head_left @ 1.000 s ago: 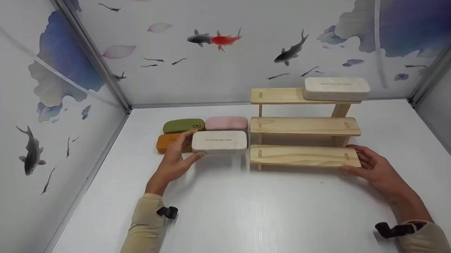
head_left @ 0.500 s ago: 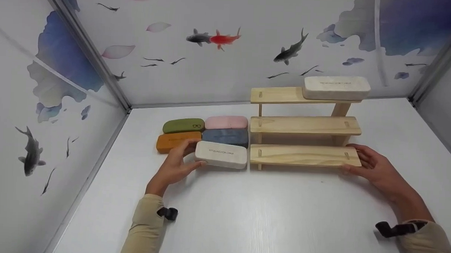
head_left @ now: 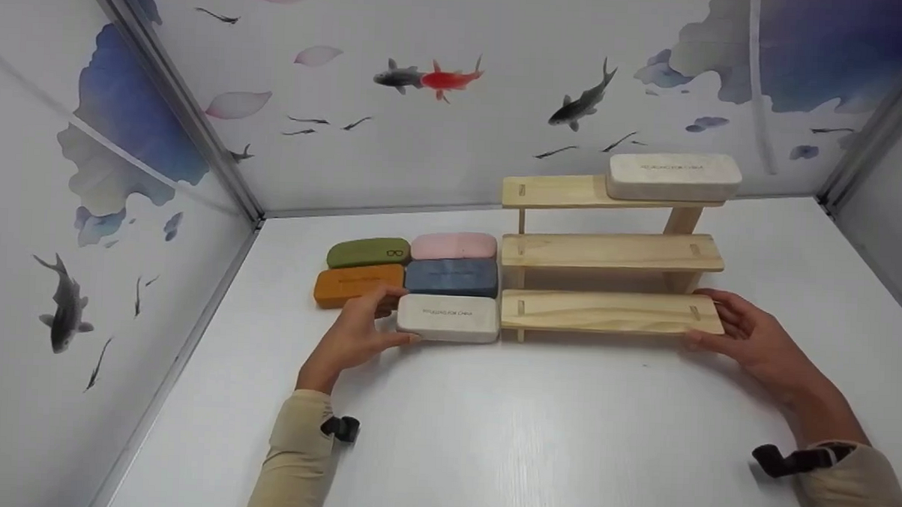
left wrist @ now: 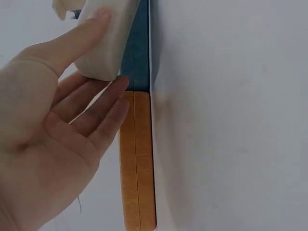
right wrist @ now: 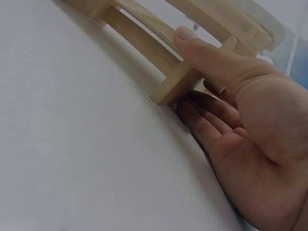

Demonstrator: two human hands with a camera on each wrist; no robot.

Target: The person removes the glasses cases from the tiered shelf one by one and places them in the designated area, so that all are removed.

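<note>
My left hand (head_left: 354, 336) pinches the left end of a white glasses case (head_left: 449, 319) between thumb and fingers. In the left wrist view its thumb lies on the case (left wrist: 103, 48). That case is in front of a blue glasses case (head_left: 452, 276) and close to the left end of a three-tier wooden shelf (head_left: 606, 313). My right hand (head_left: 759, 347) grips the right end of the shelf's lowest board. In the right wrist view the thumb rests on the board (right wrist: 175, 86), with the fingers partly hidden behind it. Another white glasses case (head_left: 675, 177) lies on the top tier, at its right.
An orange glasses case (head_left: 356, 284) lies left of the blue one. Behind them are a green glasses case (head_left: 368, 252) and a pink glasses case (head_left: 453, 246). All lie on the white table (head_left: 535, 436), with printed wall panels (head_left: 500, 135) behind and at the sides.
The white case in my left hand has come down toward me and slightly right, uncovering the blue case. It has straightened from a slight tilt. My right hand stays on the shelf.
</note>
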